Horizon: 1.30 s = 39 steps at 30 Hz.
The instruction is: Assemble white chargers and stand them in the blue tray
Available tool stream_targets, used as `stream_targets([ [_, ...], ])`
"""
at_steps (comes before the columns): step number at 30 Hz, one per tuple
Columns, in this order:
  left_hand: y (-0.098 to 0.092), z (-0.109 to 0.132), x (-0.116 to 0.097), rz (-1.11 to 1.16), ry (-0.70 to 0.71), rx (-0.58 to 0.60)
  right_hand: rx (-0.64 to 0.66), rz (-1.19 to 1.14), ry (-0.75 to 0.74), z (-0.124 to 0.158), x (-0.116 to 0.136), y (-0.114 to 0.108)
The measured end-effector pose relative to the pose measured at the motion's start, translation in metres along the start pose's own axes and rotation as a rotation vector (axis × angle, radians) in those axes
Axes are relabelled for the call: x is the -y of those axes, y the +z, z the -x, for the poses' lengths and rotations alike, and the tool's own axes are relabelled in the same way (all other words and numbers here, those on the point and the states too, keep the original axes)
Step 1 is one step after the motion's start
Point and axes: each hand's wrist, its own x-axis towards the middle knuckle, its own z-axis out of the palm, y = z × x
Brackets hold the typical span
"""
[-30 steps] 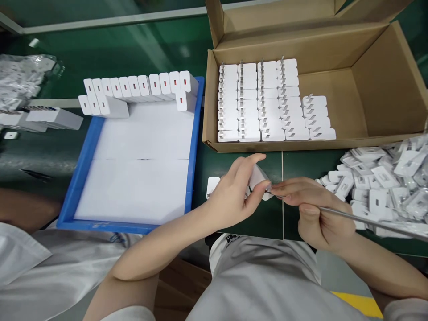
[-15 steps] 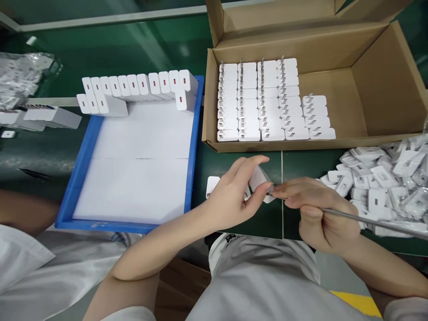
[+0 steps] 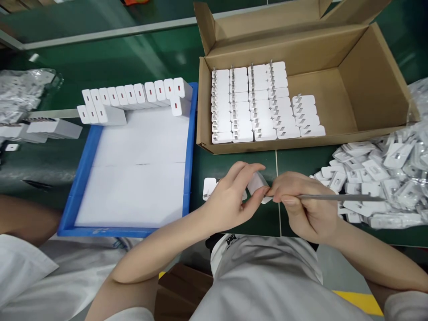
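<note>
My left hand (image 3: pixel 230 196) is closed round a white plug charger (image 3: pixel 257 181) just above the green bench, thumb on the near side and fingers on the far side. Between the fingers of my right hand (image 3: pixel 306 207) is a slim grey metal rod (image 3: pixel 351 197), pointing out to the right. My right fingertips meet the charger's near end by my left thumb; what the rod's tip touches there is hidden. Behind my left hand lies another white charger (image 3: pixel 209 188), partly covered, with a further white piece showing between my fingers.
An open cardboard box (image 3: pixel 344 98) at the back holds rows of chargers, prongs up. To the left, a blue tray (image 3: pixel 68 209) carries upright chargers along its far edge. Small white plastic parts (image 3: pixel 364 178) heap at right. A co-worker's arm (image 3: pixel 30 218) rests at far left.
The rod has swung from slanting down to the right to nearly level, as my right hand turned. My left hand keeps the charger. The whole view has shifted slightly.
</note>
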Motion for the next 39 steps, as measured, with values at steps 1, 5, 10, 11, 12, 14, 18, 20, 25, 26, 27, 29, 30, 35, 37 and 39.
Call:
stream_targets([
  [1, 0.000, 0.000, 0.000, -0.001, 0.003, 0.000, 0.010, -0.004, -0.006, 0.000, 0.000, 0.000],
  [5, 0.000, 0.000, 0.002, -0.002, 0.016, -0.001, 0.037, -0.036, 0.016, -0.001, -0.001, -0.001],
  [10, 0.000, -0.002, 0.003, -0.025, 0.072, -0.023, 0.075, -0.061, 0.025, -0.001, -0.002, -0.002],
  [11, 0.000, -0.002, 0.002, -0.028, 0.085, -0.026, 0.078, -0.068, 0.023, -0.002, -0.002, -0.002],
  [12, 0.000, -0.002, 0.002, -0.029, 0.094, -0.026, 0.080, -0.075, 0.027, -0.002, -0.002, -0.002],
  [14, 0.000, -0.003, 0.002, -0.022, 0.102, -0.018, 0.075, -0.089, 0.034, -0.002, -0.002, -0.001],
  [18, 0.001, -0.003, 0.002, 0.006, 0.065, -0.003, 0.033, -0.099, 0.049, 0.001, -0.003, 0.000],
  [20, 0.001, -0.003, 0.003, 0.034, 0.031, -0.028, -0.037, -0.139, 0.062, 0.002, -0.005, 0.000],
  [25, -0.001, -0.002, 0.005, 0.155, -0.032, -0.092, -0.399, -0.228, 0.080, 0.002, -0.013, -0.009],
  [26, -0.001, -0.002, 0.005, 0.178, -0.056, -0.104, -0.414, -0.217, 0.151, 0.002, -0.015, -0.012],
  [27, -0.002, -0.001, 0.004, 0.201, -0.087, -0.117, -0.383, -0.209, 0.254, 0.002, -0.016, -0.014],
  [29, -0.003, 0.000, 0.004, 0.250, -0.162, -0.141, -0.216, -0.219, 0.494, 0.004, -0.017, -0.015],
  [30, -0.003, 0.000, 0.003, 0.278, -0.202, -0.152, -0.112, -0.248, 0.597, 0.005, -0.017, -0.015],
  [35, -0.001, 0.003, 0.003, 0.384, -0.277, -0.177, 0.222, -0.463, 0.877, 0.012, -0.014, -0.004],
  [37, -0.001, 0.003, 0.003, 0.368, -0.254, -0.189, 0.207, -0.447, 0.916, 0.013, -0.013, -0.001],
  [39, -0.001, 0.003, 0.003, 0.358, -0.235, -0.195, 0.169, -0.389, 0.940, 0.011, -0.012, 0.000],
])
